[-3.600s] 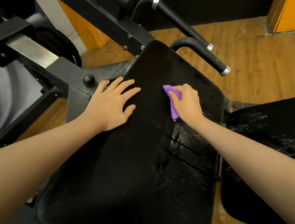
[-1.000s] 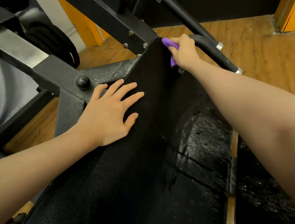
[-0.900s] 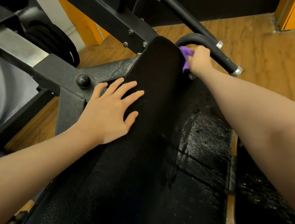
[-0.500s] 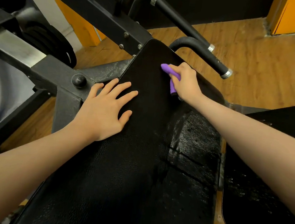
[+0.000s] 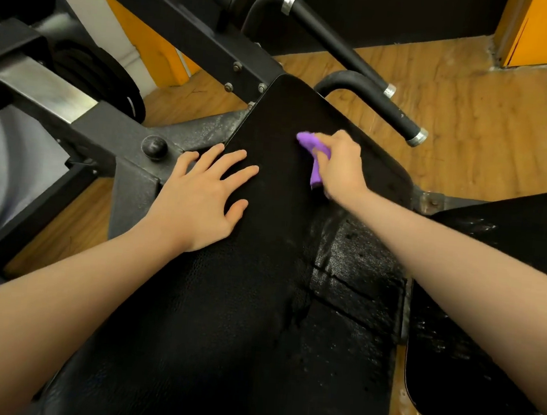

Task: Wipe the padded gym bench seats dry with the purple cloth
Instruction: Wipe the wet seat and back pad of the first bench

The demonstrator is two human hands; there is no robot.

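While the left hand (image 5: 200,201) is lying flat with fingers spread on the long black padded bench seat (image 5: 250,304), the right hand (image 5: 340,168) is curling its fingers round the crumpled purple cloth (image 5: 310,151), pressing it onto the pad's upper part. Water is glistening on the seat's right side and on the second black pad (image 5: 496,293) beside it. No lettering is showing anywhere.

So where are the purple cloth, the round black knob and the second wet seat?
purple cloth (image 5: 308,141): head view, its bunched far end.
round black knob (image 5: 154,147): head view, its top.
second wet seat (image 5: 506,247): head view, its padded top.
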